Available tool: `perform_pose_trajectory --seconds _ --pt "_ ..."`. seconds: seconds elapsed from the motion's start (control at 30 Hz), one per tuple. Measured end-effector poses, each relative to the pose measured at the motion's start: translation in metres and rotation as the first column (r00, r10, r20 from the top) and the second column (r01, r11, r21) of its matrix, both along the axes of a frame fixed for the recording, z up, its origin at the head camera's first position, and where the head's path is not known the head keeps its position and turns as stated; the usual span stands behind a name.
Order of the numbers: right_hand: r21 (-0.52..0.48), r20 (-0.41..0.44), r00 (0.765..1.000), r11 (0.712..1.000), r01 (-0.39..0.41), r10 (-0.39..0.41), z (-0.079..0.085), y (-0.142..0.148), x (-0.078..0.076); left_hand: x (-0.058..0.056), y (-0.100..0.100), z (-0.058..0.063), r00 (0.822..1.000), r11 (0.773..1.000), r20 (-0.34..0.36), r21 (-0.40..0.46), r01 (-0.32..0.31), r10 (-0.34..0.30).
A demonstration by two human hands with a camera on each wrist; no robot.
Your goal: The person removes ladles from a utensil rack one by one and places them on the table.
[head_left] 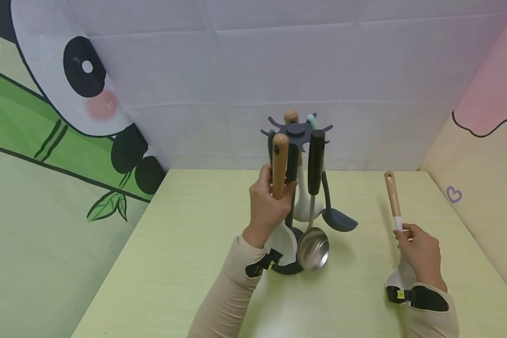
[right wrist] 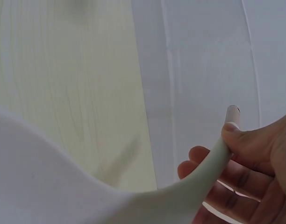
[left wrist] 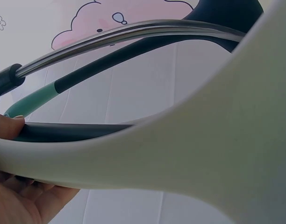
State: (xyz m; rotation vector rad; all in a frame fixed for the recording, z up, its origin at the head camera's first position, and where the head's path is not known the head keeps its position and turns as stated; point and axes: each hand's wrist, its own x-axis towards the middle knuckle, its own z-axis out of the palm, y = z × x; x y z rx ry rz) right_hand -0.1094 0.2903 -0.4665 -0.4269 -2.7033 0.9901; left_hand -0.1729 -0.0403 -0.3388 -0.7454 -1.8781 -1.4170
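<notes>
A dark utensil rack (head_left: 295, 131) with hooked arms stands on the table, hung with several cooking tools. My left hand (head_left: 268, 204) holds a white utensil (head_left: 280, 244) with a wooden handle (head_left: 280, 159), its fingers round the white neck at the rack's front. Just right of it hangs a steel ladle (head_left: 313, 249) with a black handle. Away to the right, my right hand (head_left: 420, 253) pinches the neck of a white spatula (head_left: 401, 274), thumb on one side and fingers on the other. Its wooden handle (head_left: 392, 195) points toward the back.
Behind the steel ladle hang a dark blue ladle (head_left: 339, 220) with a mint handle end and another white utensil (head_left: 307, 209). The pale wood-patterned table (head_left: 186, 244) meets a white cloth backdrop (head_left: 219, 94) at the rear and printed side panels.
</notes>
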Motion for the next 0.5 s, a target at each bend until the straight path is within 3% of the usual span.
perform_pose_trajectory --seconds 0.5 --pt "-0.012 0.037 0.999 1.000 0.001 -0.001 0.0009 -0.0001 0.0003 0.0008 0.0001 0.0007 1.000 1.000 -0.007 0.000 -0.001 0.001"
